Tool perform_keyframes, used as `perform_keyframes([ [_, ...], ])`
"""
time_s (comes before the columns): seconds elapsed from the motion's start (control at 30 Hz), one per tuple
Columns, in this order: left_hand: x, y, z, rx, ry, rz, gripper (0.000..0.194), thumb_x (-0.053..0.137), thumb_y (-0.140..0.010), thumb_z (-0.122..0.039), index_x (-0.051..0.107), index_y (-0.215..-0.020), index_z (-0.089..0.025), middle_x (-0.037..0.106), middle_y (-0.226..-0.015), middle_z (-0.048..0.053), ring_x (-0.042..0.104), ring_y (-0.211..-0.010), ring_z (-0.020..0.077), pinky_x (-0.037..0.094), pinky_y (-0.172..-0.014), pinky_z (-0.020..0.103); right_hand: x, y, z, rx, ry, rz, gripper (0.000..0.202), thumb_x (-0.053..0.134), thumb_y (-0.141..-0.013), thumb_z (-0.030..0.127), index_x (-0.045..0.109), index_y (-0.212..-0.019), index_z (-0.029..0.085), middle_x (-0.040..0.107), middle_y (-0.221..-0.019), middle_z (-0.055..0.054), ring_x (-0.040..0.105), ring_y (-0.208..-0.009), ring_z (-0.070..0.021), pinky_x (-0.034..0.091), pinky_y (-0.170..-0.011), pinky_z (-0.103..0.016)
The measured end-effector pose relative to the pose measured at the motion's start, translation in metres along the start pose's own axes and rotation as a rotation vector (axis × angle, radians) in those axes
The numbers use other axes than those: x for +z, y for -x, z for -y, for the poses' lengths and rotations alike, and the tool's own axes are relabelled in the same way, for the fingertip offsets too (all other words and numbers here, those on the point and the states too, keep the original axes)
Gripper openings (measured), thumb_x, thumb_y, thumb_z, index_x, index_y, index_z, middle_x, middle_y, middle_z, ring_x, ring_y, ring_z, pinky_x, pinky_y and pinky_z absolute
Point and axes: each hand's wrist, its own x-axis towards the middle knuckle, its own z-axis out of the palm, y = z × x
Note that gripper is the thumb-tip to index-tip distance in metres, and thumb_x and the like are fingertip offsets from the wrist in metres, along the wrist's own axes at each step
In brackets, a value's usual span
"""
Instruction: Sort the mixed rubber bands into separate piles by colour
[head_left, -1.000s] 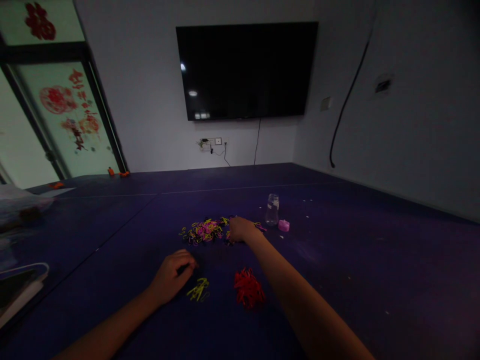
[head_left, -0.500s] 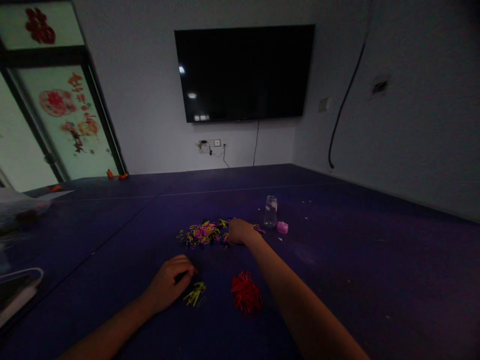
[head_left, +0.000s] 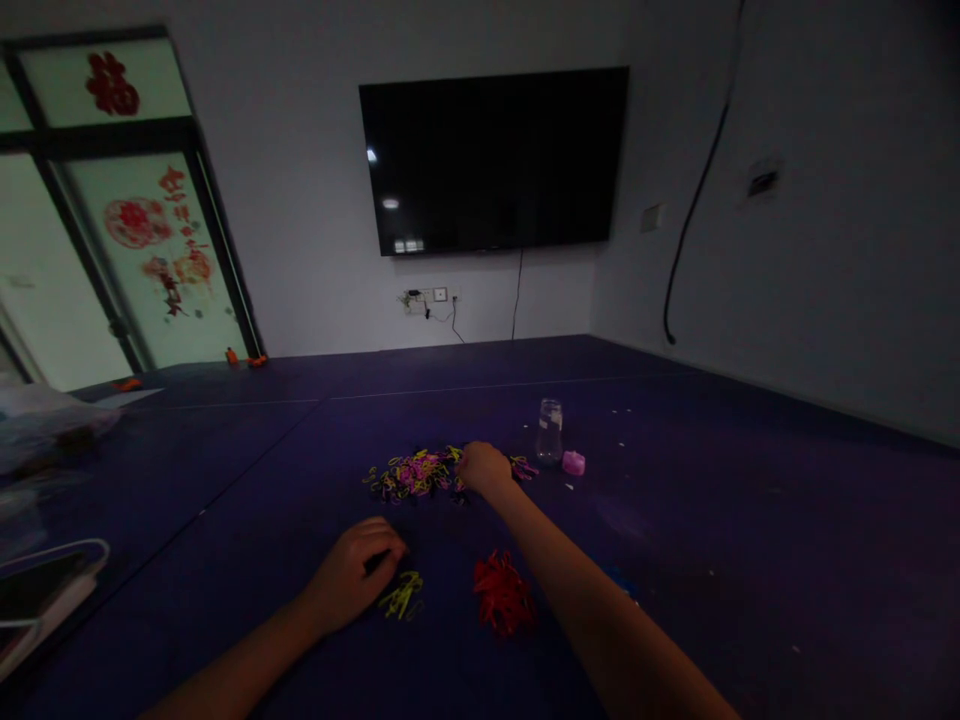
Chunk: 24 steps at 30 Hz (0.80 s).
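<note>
Small rubber bands in pink, yellow and black make a mixed pile (head_left: 416,473) on the dark blue surface. At the pile's right part, my right hand (head_left: 484,470) reaches down with curled fingers; whatever its fingertips grip is hidden behind the hand. My left hand (head_left: 358,565) rests nearer to me, thumb and fingers drawn together, and I cannot make out anything between them. Just right of it lies a small heap of yellow rubber bands (head_left: 403,596). A larger heap of red rubber bands (head_left: 504,594) sits below my right forearm's left side.
Behind the pile stands a clear bottle (head_left: 550,435), its pink cap (head_left: 574,462) beside it. Some blue bands (head_left: 621,578) show past my right forearm. At left are a white-edged device (head_left: 52,590) and plastic bags (head_left: 45,425). A television (head_left: 495,160) hangs on the wall.
The view has shifted slightly, so everything sits a little lower and further right. My right hand stays at the pile, and my left hand keeps its place by the yellow bands.
</note>
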Motion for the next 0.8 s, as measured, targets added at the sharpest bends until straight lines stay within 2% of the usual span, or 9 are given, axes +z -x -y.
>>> perform_keyframes([
  [0.1,0.000,0.000,0.000,-0.002,0.003,0.012,0.025,0.043,-0.085,-0.022,0.064,-0.073,-0.017,0.065,-0.072,0.005,0.059,-0.072,0.0151,0.047,-0.067,0.028,0.002,-0.002,-0.002,0.010,0.032,-0.006,0.035,0.061,-0.075,0.041,0.067,-0.101,0.018,0.066,-0.105,-0.015,0.063,-0.097,-0.0255,0.049,-0.074,-0.030],
  [0.2,0.000,-0.001,0.001,0.001,0.010,0.016,0.024,0.043,-0.085,-0.021,0.064,-0.073,-0.017,0.065,-0.072,0.004,0.059,-0.072,0.0149,0.047,-0.068,0.028,0.005,-0.003,-0.002,0.003,0.079,0.008,0.041,0.064,-0.072,0.045,0.066,-0.104,0.019,0.066,-0.105,-0.016,0.063,-0.096,-0.0250,0.049,-0.073,-0.029],
  [0.37,0.001,-0.001,0.003,0.006,0.012,0.004,0.024,0.043,-0.085,-0.021,0.065,-0.075,-0.018,0.066,-0.074,0.004,0.060,-0.074,0.0148,0.048,-0.069,0.028,0.010,-0.005,-0.002,0.011,0.057,0.008,0.038,0.065,-0.072,0.035,0.065,-0.106,0.018,0.065,-0.108,-0.016,0.063,-0.097,-0.0246,0.049,-0.073,-0.028],
  [0.6,0.001,0.000,0.004,0.032,0.013,-0.010,0.025,0.042,-0.085,-0.021,0.064,-0.073,-0.017,0.066,-0.072,0.004,0.060,-0.072,0.0139,0.047,-0.068,0.027,0.011,-0.009,-0.004,-0.016,0.033,0.026,0.028,0.055,-0.077,0.019,0.067,-0.102,0.016,0.067,-0.104,-0.015,0.063,-0.097,-0.0242,0.048,-0.074,-0.027],
  [0.8,0.001,0.000,0.003,0.021,0.015,-0.022,0.024,0.043,-0.085,-0.020,0.063,-0.073,-0.018,0.066,-0.072,0.004,0.059,-0.072,0.0138,0.047,-0.069,0.027,0.005,-0.009,-0.006,-0.012,0.030,0.019,0.027,0.055,-0.079,0.026,0.067,-0.101,0.014,0.067,-0.104,-0.016,0.063,-0.097,-0.0259,0.048,-0.075,-0.029],
])
